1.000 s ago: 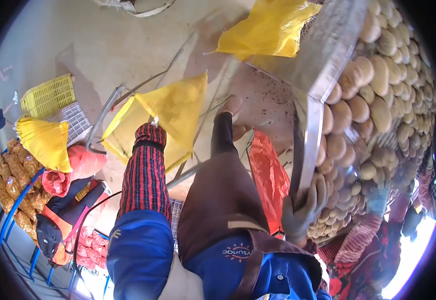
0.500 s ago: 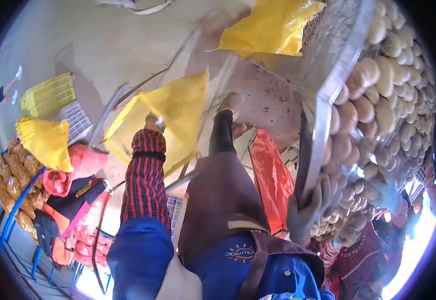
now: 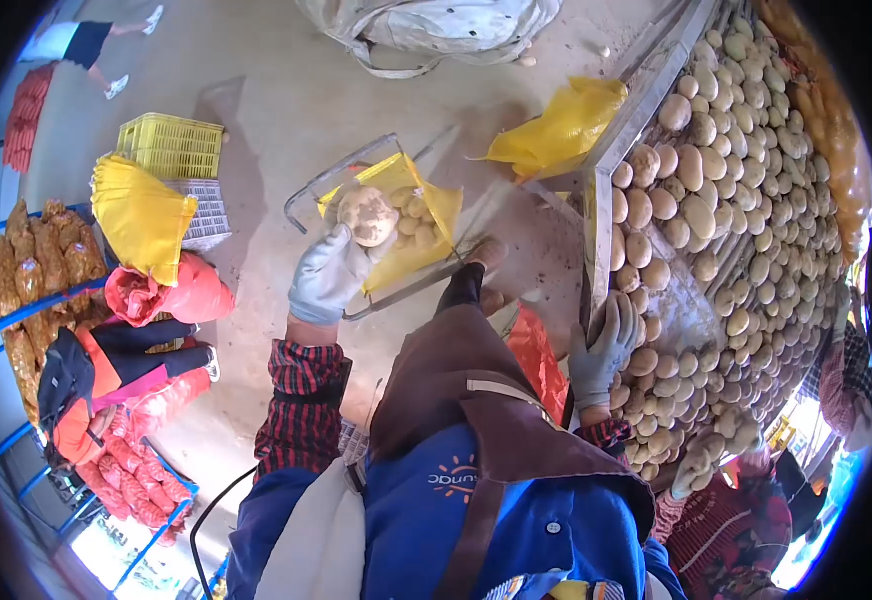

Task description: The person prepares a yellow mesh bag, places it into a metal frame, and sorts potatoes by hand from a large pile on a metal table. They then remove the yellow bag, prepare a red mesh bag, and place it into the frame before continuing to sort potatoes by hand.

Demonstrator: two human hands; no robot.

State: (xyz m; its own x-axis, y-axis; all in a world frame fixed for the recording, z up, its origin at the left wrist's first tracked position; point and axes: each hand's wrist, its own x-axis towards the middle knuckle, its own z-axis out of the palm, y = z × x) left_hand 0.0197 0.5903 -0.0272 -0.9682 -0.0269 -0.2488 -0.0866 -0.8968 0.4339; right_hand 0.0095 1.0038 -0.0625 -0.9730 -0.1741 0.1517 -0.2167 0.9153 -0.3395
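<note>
My left hand [image 3: 325,277], in a pale work glove, has its fingers round a large potato [image 3: 367,216]. It is above an open yellow mesh bag [image 3: 440,212] that hangs in a metal frame [image 3: 297,206] and has several potatoes inside. On the right, my right hand [image 3: 605,349], gloved in grey, rests at the edge of the sorting table [image 3: 599,215] with its fingers apart, beside the heap of potatoes [image 3: 746,200]. Nothing shows in its grip.
A co-worker's gloved hand [image 3: 694,468] touches potatoes at the lower right. A yellow crate [image 3: 174,146] and a filled yellow bag [image 3: 138,215] are on the left, near a person in orange [image 3: 74,400]. A white sack [image 3: 456,28] lies ahead; a red bag [image 3: 540,352] stands by my legs.
The view has swung, so the table and frame appear shifted. My left hand, hidden behind the bag before, now shows with a potato. My right hand stays at the table edge.
</note>
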